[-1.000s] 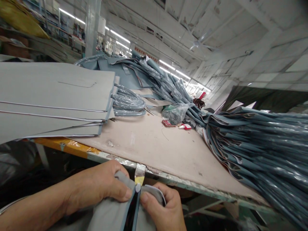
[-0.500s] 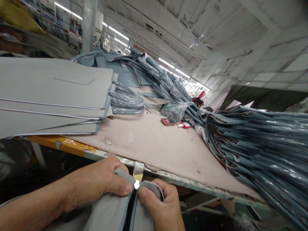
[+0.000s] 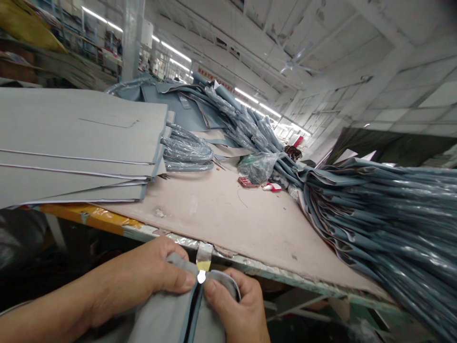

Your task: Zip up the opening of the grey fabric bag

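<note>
Fabric (image 3: 157, 317) – pale grey, top curled | edging (image 3: 197, 309) – blue-grey, along narrow dark slit (image 3: 193, 309)

The camera on my head looks forward and down from just short of the table (image 3: 221, 214), across its top. My left hand (image 3: 159, 269) and right hand (image 3: 240, 305) sit closest to it, low in view before the table's near edge. Beyond the table, the sideways-tilted view reaches far back and up to the ceiling (image 3: 321, 28).

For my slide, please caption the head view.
Bare left hand and right hand pinch grey, blue-edged fabric beside a beige-topped table.
</note>
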A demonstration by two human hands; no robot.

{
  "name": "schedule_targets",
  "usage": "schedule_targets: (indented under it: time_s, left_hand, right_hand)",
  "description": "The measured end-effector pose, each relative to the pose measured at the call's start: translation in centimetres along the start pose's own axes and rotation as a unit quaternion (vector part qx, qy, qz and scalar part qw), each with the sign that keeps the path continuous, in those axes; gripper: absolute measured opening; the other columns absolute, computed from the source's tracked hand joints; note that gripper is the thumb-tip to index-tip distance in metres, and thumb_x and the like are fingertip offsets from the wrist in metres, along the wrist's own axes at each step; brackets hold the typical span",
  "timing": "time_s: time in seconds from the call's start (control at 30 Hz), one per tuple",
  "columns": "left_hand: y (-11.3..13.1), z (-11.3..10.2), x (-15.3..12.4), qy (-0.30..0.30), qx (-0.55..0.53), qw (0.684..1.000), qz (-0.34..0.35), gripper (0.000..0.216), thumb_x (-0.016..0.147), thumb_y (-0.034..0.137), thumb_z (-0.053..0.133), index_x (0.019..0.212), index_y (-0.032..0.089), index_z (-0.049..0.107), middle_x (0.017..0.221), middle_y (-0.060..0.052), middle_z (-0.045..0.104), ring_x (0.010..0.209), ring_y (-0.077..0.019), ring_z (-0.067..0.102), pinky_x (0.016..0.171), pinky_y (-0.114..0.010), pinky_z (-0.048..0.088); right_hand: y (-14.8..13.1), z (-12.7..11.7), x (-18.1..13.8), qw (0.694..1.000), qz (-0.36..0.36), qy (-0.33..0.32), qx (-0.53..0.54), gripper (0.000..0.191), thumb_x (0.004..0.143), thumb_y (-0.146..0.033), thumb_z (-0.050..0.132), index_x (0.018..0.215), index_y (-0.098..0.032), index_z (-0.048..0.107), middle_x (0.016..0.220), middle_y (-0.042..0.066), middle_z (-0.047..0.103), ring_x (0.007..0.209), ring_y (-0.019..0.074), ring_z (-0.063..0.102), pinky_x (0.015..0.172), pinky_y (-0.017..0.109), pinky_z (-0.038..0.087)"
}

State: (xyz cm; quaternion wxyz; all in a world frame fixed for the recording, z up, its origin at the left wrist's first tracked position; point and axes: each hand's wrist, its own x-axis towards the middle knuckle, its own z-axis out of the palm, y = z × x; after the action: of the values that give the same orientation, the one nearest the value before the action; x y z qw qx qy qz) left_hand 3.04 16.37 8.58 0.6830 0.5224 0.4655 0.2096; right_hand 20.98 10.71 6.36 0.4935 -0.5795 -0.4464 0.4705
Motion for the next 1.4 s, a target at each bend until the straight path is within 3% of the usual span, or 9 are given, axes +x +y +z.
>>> schedule_targets:
  time_s: [0.27,0.43,0.67,1.23,1.4]
  left_hand:
    - [0.4,0.3,0.1,0.026,0.003,0.999,0.02,0.03,0.053,0.041,0.073,0.061,0.017,0.058,0.052,0.005,0.042,0.052,-0.0094,0.031,0.053,-0.023,0.024]
    - [-0.5,0.1,0.3,0.083,0.067,0.994,0.019,0.041,0.053,0.051,0.075,0.072,0.017,0.061,0.056,0.004,0.052,0.057,-0.0127,0.041,0.055,-0.023,0.029]
    - [-0.3,-0.5,0.2,-0.018,-0.002,1.0,0.018,0.041,0.053,0.046,0.078,0.072,0.013,0.064,0.06,0.002,0.054,0.058,-0.0104,0.039,0.056,-0.022,0.027]
    - [0.3,-0.3,-0.8,0.04,-0.025,0.998,-0.046,0.029,0.046,0.031,0.073,0.07,0.016,0.071,0.064,0.0,0.061,0.067,-0.0157,0.05,0.065,-0.024,0.035]
    - [0.3,-0.4,-0.6,0.01,-0.048,0.998,-0.043,0.023,0.047,0.028,0.071,0.067,0.017,0.071,0.064,-0.001,0.064,0.066,-0.0158,0.051,0.065,-0.024,0.032]
  right_hand:
    - [0.0,0.2,0.4,1.0,-0.022,0.0,0.019,0.042,0.063,-0.047,0.08,0.056,-0.012,0.058,0.052,-0.005,0.035,0.055,0.008,0.025,0.05,0.02,0.023]
    - [0.4,0.0,0.4,1.0,-0.01,-0.015,0.021,0.046,0.063,-0.051,0.08,0.057,-0.012,0.056,0.053,-0.005,0.034,0.055,0.0079,0.024,0.05,0.02,0.022]
    - [0.5,-0.2,0.5,0.999,-0.015,-0.035,0.001,0.051,0.064,-0.057,0.08,0.059,-0.011,0.059,0.053,-0.004,0.034,0.056,0.0081,0.025,0.051,0.021,0.02]
    - [0.4,-0.7,0.5,0.997,0.002,-0.079,0.005,0.053,0.061,-0.055,0.081,0.053,-0.015,0.047,0.051,-0.006,0.028,0.054,0.0064,0.02,0.05,0.021,0.017]
    - [0.5,-0.7,0.5,0.997,-0.009,-0.073,-0.001,0.057,0.06,-0.06,0.081,0.052,-0.014,0.049,0.05,-0.006,0.029,0.053,0.0061,0.02,0.05,0.021,0.017]
